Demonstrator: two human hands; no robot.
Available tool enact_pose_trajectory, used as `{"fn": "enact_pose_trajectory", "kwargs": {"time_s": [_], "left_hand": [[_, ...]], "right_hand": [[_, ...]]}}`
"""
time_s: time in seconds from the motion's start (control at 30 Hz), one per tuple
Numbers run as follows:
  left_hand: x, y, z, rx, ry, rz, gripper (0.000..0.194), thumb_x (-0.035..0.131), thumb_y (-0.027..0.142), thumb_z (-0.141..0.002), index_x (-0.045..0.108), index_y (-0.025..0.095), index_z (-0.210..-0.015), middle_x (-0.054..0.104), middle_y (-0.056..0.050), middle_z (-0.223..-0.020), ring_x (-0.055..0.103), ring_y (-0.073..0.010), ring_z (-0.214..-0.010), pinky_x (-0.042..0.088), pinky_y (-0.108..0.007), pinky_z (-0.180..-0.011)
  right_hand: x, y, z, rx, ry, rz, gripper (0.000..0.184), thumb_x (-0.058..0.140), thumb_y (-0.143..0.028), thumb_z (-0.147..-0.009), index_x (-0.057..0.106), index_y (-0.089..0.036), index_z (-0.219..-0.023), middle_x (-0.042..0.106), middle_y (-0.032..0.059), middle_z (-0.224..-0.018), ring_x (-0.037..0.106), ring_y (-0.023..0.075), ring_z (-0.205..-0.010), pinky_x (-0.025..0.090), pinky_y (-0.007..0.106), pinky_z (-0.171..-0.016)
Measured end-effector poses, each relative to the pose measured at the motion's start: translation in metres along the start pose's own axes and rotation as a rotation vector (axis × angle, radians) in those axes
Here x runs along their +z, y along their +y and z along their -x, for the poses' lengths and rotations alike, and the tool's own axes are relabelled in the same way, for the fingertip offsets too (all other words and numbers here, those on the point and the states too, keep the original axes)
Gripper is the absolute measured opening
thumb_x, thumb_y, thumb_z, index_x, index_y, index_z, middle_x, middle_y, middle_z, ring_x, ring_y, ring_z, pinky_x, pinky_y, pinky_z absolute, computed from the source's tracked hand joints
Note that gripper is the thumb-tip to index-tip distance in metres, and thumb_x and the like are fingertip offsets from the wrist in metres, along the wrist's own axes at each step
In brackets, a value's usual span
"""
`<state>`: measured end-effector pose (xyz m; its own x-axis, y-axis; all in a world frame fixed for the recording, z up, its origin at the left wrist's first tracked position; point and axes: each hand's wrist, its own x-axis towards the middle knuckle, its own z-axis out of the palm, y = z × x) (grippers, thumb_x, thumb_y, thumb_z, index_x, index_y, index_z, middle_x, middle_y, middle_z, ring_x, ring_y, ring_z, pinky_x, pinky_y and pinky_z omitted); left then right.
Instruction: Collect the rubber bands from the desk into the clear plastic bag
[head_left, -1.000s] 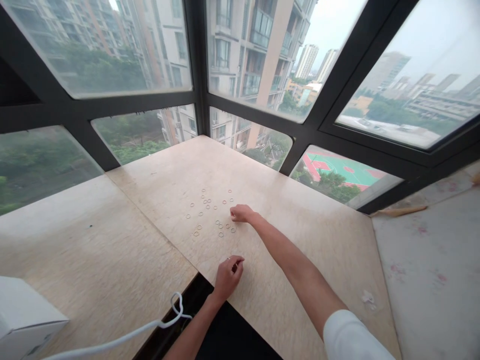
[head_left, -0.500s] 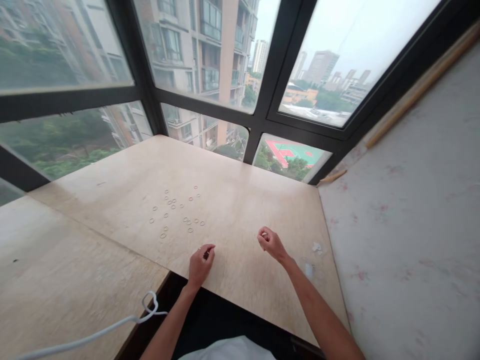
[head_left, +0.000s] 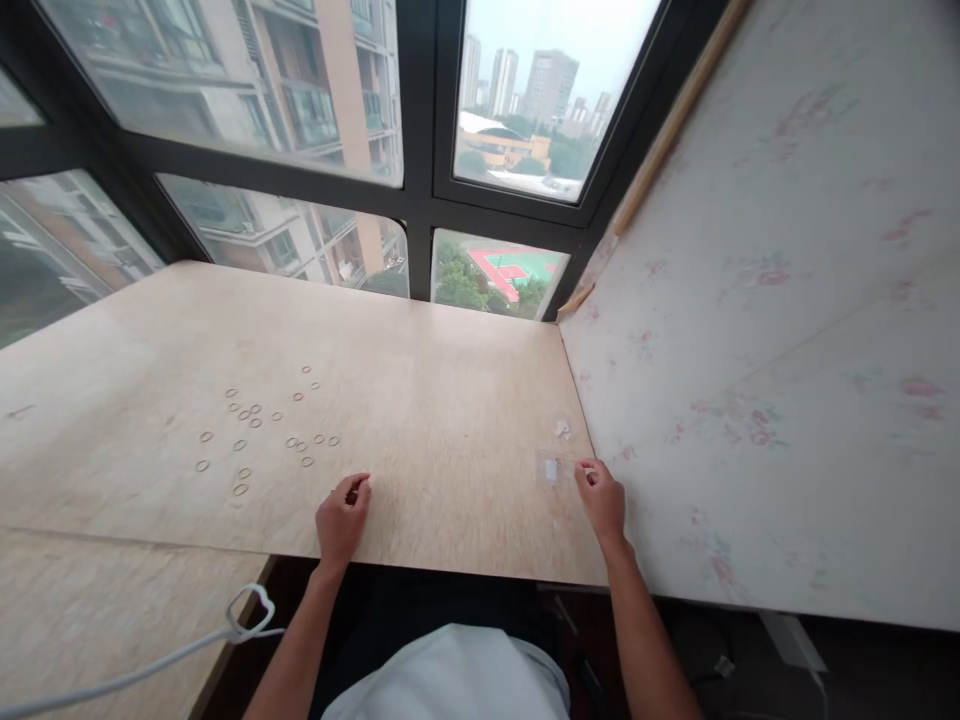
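My left hand (head_left: pixel 344 517) is near the table's front edge with thumb and fingers pinched together. What it holds, if anything, I cannot make out. My right hand (head_left: pixel 602 500) is closed in a pinch at the right side of the table, its fingertips by the right edge of a clear plastic bag (head_left: pixel 551 471) with a white patch. Whether it grips the bag's edge or some tiny thing cannot be made out. Several thin rings (head_left: pixel 240 445) lie scattered to the left of my left hand; a few are reddish (head_left: pixel 298 397).
A small crumpled whitish piece (head_left: pixel 563 430) lies behind the bag. The pale wooden tabletop (head_left: pixel 435 400) meets dark-framed windows at the back and a flower-patterned wall (head_left: pixel 712 400) at the right. A white cable (head_left: pixel 150 670) crosses the lower left.
My right hand has moved right, from the middle of the table to the clear bag by the wall. My left hand stays near the front edge, still pinched. The view has turned right.
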<state>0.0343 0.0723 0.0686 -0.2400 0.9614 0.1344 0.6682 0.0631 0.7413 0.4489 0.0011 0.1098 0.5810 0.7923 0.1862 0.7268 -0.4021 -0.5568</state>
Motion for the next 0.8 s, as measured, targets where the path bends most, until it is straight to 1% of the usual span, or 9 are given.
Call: {"fn": "enact_pose_trajectory", "kwargs": {"time_s": [0.13,0.3,0.43,0.5,0.57,0.67,0.8], "left_hand": [[0.000,0.000,0.002,-0.011,-0.008,0.001,0.031,0.049,0.039,-0.078,0.069,0.019,-0.090,0.070,-0.004,-0.076,0.063,-0.0187,-0.066,0.047,-0.028,-0.065],[-0.001,0.001,0.004,-0.015,-0.006,0.007,0.031,0.049,0.039,-0.078,0.069,0.019,-0.090,0.070,-0.004,-0.077,0.063,-0.0187,-0.067,0.047,-0.028,-0.066],[-0.001,0.000,0.004,-0.002,-0.007,0.010,0.031,0.049,0.040,-0.078,0.069,0.019,-0.091,0.071,-0.004,-0.078,0.063,-0.0183,-0.067,0.047,-0.028,-0.067],[0.000,-0.001,0.004,0.007,-0.012,0.006,0.031,0.049,0.040,-0.079,0.069,0.019,-0.091,0.071,-0.004,-0.079,0.063,-0.0183,-0.067,0.047,-0.028,-0.067],[0.000,-0.001,0.004,0.004,-0.017,-0.003,0.031,0.049,0.040,-0.079,0.069,0.019,-0.091,0.071,-0.004,-0.078,0.063,-0.0183,-0.067,0.047,-0.028,-0.067],[0.000,0.000,0.004,-0.009,-0.018,-0.014,0.031,0.049,0.040,-0.079,0.069,0.019,-0.091,0.071,-0.004,-0.077,0.063,-0.0184,-0.067,0.047,-0.028,-0.066],[-0.001,0.001,0.003,-0.008,-0.019,-0.022,0.032,0.049,0.041,-0.079,0.069,0.019,-0.090,0.071,-0.004,-0.078,0.063,-0.0187,-0.067,0.047,-0.028,-0.065]], "right_hand": [[0.002,0.007,-0.006,-0.013,-0.021,0.028,0.038,0.042,-0.048,-0.082,0.067,-0.020,-0.087,0.055,-0.0016,-0.049,0.046,0.0149,-0.045,0.029,0.025,-0.049],[0.002,0.011,0.001,-0.017,-0.032,0.023,0.042,0.040,-0.048,-0.084,0.067,-0.017,-0.091,0.055,-0.0016,-0.049,0.048,0.0151,-0.047,0.033,0.024,-0.051],[0.005,0.020,0.003,0.020,-0.055,0.075,0.045,0.035,-0.044,-0.087,0.064,-0.014,-0.105,0.061,0.0008,-0.057,0.054,0.0170,-0.054,0.036,0.025,-0.055],[0.007,0.024,-0.002,0.034,-0.093,0.124,0.045,0.037,-0.041,-0.087,0.062,-0.014,-0.113,0.064,0.0020,-0.060,0.057,0.0179,-0.057,0.036,0.025,-0.056],[0.009,0.026,-0.010,0.029,-0.153,0.180,0.042,0.041,-0.037,-0.087,0.062,-0.017,-0.117,0.067,0.0029,-0.065,0.059,0.0181,-0.060,0.036,0.025,-0.056],[0.012,0.025,-0.022,-0.001,-0.245,0.262,0.036,0.046,-0.031,-0.087,0.063,-0.021,-0.117,0.071,0.0047,-0.077,0.063,0.0182,-0.068,0.036,0.024,-0.058],[0.013,0.021,-0.035,-0.033,-0.320,0.361,0.030,0.046,-0.027,-0.089,0.066,-0.023,-0.111,0.072,0.0070,-0.094,0.065,0.0189,-0.081,0.038,0.024,-0.063]]}}
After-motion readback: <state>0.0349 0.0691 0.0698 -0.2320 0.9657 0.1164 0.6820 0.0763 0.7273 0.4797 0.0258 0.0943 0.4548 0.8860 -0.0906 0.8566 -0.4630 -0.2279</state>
